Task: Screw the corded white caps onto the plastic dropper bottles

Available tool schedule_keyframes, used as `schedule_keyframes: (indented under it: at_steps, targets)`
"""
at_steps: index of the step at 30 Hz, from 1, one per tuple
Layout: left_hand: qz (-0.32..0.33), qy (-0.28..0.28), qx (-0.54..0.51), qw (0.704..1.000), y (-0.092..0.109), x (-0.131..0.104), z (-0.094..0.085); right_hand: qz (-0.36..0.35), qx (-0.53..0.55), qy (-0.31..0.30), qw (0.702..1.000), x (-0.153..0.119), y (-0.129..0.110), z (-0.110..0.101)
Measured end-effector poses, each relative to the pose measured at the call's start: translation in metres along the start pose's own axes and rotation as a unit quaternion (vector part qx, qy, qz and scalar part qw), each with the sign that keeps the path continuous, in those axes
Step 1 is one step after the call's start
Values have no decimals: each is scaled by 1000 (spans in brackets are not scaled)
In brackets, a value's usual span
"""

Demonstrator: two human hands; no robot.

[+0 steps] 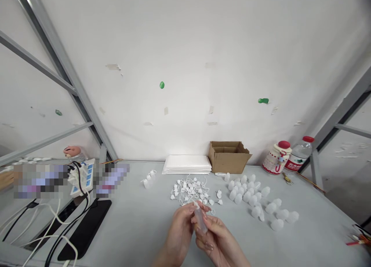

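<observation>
A small translucent plastic bottle (200, 220) is held between my two hands near the front middle of the table, tilted slightly. My right hand (216, 233) has its fingers wrapped round the bottle's body. At the bottle's upper end, my left hand (182, 223) is closed with its fingertips on a white cap with a strap (196, 204), partly hidden by the fingers. Just beyond lies a pile of white caps with thin straps (189, 189). Several translucent bottles without caps (248, 195) are spread to the right. A small group of capped bottles (148, 179) stands at left.
White padded envelopes (187, 164) and an open cardboard box (228, 159) stand against the wall. A decorated jar (275, 159) and a red-capped water bottle (298, 157) are at back right. A power strip (84, 178), cables and a black slab (87, 228) occupy the left.
</observation>
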State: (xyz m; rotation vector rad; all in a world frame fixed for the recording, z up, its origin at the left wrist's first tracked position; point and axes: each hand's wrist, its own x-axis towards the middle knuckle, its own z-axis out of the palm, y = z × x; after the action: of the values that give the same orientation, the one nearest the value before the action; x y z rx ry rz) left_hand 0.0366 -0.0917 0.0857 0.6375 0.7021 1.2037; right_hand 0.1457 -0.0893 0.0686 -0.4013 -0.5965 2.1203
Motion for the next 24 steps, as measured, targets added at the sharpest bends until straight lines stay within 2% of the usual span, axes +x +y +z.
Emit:
schedule_keyframes:
  at_steps: [7, 10, 14, 18, 21, 24]
  targets:
    - [-12, 28, 35, 999, 6, -4, 10, -50, -102, 48, 992, -4, -2, 5]
    - [-16, 21, 12, 1000, 5, -4, 8, -34, -60, 40, 997, -4, -2, 5]
    - [-52, 1, -32, 998, 3, -3, 3, 38, 46, 9, 998, -5, -3, 5]
    - [-73, -18, -60, 995, 2, -3, 0, 89, 95, -19, 991, -6, -4, 5]
    - [-68, -15, -50, 996, 4, -3, 1, 99, 112, -34, 988, -6, -4, 5]
    - [-58, -21, -39, 997, 6, -5, 2, 64, 88, -22, 994, -5, -3, 7]
